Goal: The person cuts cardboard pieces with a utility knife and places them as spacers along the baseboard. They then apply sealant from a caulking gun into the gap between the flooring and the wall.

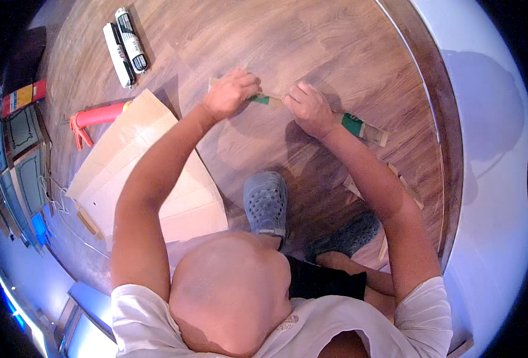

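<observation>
Out in front of me, above the wooden floor, both hands are at a long, narrow tan strip [351, 124] with green patches. I cannot tell whether it is cardboard or tape. My left hand [234, 94] pinches it with curled fingers, and a short green stretch shows between the hands. About a hand's width to the right, my right hand [310, 110] is closed on the strip too. The strip's wider end comes out past the right wrist. Fingertips of both hands are partly hidden.
A large cardboard sheet [186, 200] lies left of my feet, partly over a red caulking gun [100, 114]. Two foil sausage packs [131, 42] lie far left. Cardboard scraps [404, 182] sit under my right forearm. My grey clog [265, 203] is below; a white wall [490, 197] bounds the right.
</observation>
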A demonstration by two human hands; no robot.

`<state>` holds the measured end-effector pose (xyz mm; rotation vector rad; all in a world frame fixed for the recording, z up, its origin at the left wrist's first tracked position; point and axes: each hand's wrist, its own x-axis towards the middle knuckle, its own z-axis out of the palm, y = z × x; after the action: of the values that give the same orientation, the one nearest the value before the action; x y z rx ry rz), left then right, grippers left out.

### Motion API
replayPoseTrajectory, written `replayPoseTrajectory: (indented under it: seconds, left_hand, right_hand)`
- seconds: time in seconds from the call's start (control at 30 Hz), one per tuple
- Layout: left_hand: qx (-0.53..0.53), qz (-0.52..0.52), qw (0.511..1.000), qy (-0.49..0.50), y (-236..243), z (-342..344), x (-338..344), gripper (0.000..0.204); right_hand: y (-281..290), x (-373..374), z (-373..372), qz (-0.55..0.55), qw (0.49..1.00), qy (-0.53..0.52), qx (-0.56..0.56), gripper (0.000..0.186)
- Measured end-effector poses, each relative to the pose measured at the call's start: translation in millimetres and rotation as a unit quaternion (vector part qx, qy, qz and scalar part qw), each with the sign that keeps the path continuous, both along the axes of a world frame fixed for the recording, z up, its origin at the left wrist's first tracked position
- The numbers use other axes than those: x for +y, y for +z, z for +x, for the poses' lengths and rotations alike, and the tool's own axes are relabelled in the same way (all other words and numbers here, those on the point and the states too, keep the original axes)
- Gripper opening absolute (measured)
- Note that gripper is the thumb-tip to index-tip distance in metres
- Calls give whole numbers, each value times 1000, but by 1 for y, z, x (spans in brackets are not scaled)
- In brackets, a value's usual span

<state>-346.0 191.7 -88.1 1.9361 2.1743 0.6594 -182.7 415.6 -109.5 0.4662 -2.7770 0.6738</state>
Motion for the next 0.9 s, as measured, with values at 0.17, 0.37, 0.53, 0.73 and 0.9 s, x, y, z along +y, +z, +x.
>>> replayPoseTrajectory:
  seconds: [0.17, 0.37, 0.53, 0.73, 0.9]
  left_hand:
    - [71, 19, 997, 15, -10, 14, -12, 24]
    - [78, -9, 997, 19, -12, 12, -23, 27]
    - [59, -45, 994, 85, -8, -6, -43, 36]
    - [100, -96, 989, 58, -6, -10, -55, 36]
    - [116, -14, 990, 73, -30, -8, -66, 41]
  right_hand:
    - [5, -14, -13, 33, 999, 15, 16, 13]
    - [-2, -28, -23, 2, 1000, 25, -1, 14]
    - [-4, -31, -20, 0, 1000, 22, 18, 18]
    - [-5, -22, -14, 2, 999, 35, 29, 31]
    - [-11, -27, 4, 58, 996, 32, -54, 47]
